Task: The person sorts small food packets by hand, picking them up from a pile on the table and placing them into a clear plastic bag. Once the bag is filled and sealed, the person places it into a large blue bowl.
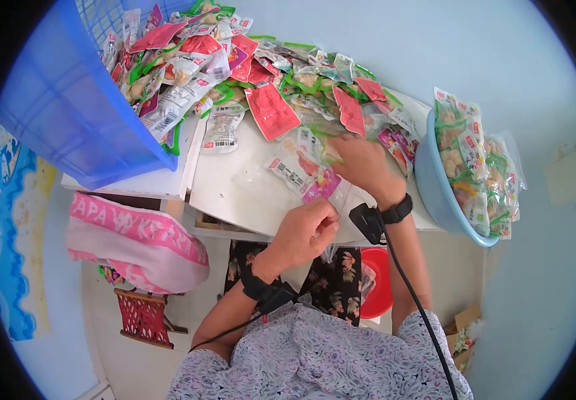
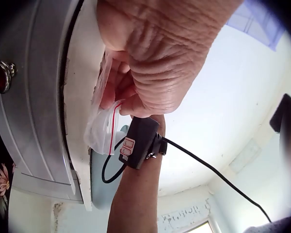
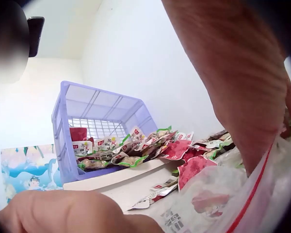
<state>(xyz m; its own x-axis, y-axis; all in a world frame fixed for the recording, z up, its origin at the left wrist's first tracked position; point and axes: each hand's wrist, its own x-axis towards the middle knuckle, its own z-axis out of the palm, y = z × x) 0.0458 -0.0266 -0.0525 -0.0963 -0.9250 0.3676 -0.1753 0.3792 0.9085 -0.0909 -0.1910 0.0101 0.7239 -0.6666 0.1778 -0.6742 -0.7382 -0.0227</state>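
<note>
Over my remote table (image 1: 228, 190), one zip bag (image 2: 102, 132) pinched in one left hand (image 1: 306, 230); one right hand (image 1: 366, 165), grip unclear.

I have the crate (image 1: 54, 100) left of the tabletop (image 1: 228, 187), snack packets (image 1: 271, 110) in it and strewn along the tabletop's back. I see a zip bag (image 2: 98, 138) over the tabletop's front, a basin (image 1: 434, 183) holding filled bags (image 1: 458, 143) at its right, a stool (image 1: 144, 320) below its left.
</note>
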